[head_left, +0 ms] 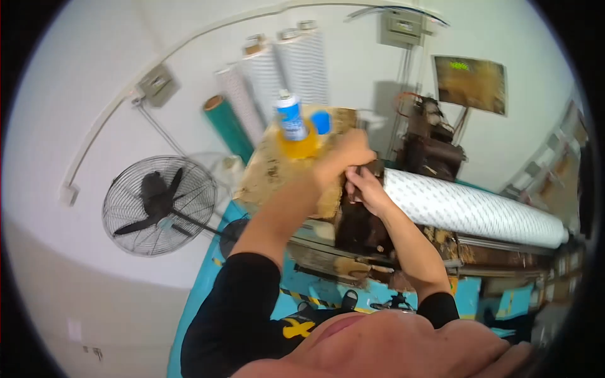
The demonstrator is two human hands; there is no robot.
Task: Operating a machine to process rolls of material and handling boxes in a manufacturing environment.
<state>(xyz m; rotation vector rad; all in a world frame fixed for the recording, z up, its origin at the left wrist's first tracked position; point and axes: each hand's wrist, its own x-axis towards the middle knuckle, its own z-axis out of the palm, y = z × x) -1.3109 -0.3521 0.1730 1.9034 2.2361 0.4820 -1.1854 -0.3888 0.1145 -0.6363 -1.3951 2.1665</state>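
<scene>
Side by side, both of my hands are at the left end of a long white roll [472, 205] with a small repeating pattern, mounted on a machine. My left hand [355, 150] is closed and slightly blurred at the dark metal end bracket [362, 230]; what it grips is hidden. Just below it, my right hand [367, 189] has its fingers curled in against a dark part that I cannot make out. To the left, on a worn board [258, 183], a blue and white spray can [292, 120] stands at a yellow tape roll [299, 148], with a round blue object [321, 121] beside them.
A caged fan [159, 205] stands at left. Several wrapped rolls [302, 66] and a green roll [228, 126] lean on the wall behind the board. Dark machinery [432, 142] and a panel [471, 85] rise beyond the white roll. Yellow-black tape [296, 295] marks the blue floor.
</scene>
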